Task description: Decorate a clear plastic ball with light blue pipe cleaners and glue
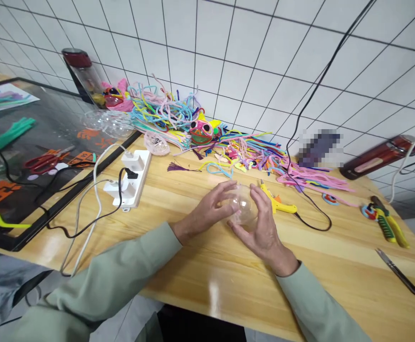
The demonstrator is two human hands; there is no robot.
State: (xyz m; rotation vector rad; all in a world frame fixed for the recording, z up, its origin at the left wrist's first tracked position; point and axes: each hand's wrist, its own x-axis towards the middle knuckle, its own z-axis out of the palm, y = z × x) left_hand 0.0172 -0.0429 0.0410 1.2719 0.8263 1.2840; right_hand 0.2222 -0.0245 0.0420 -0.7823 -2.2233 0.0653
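Observation:
Between my two hands is a clear plastic ball (243, 209), held just above the wooden table (193, 266). My left hand (212, 207) curls around its left side, with the thumb across the front. On the other side my right hand (260, 230) grips it, fingers over the top right and thumb below. A yellow hot glue gun (280, 205) lies right behind my right hand, its black cord running off to the right. Behind the ball are a looped light-blue pipe cleaner (219, 170) and a purple tassel (181, 167).
Colourful pipe cleaners (165, 111) are heaped along the tiled wall, with a decorated face ball (202, 130) among them. A white power strip (132, 178) with cords stands left. Pliers (385, 221), a utility knife (398, 271) and a red thermos (381, 156) lie right. Red scissors (45, 160) lie far left.

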